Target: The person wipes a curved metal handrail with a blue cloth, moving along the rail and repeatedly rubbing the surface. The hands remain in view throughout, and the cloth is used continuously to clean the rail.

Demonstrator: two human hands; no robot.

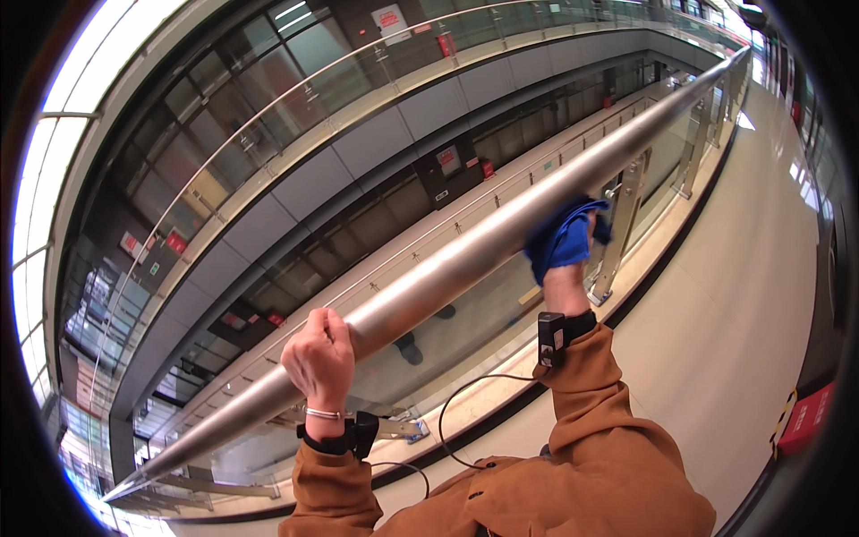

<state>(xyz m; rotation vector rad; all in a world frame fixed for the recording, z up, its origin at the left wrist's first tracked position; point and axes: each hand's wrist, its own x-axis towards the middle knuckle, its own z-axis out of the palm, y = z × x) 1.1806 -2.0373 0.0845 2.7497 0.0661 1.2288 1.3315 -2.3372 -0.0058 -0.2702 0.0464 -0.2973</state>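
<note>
A round brushed-metal handrail runs slantwise across the view, from lower left to upper right. My left hand is closed around it left of the middle. Farther up the rail, my right hand holds a blue cloth against the rail's underside and near side; the cloth hides most of the fingers. Each wrist bears a black strapped device, and a silver bangle circles the left wrist. Below the rail stand glass panels and a metal post close to my right hand.
A pale stone curb with a dark edge follows the foot of the railing. Thin black cables hang from the wrist devices. Beyond the glass lies an open atrium with lower and opposite walkways. A red box stands on the floor at the right.
</note>
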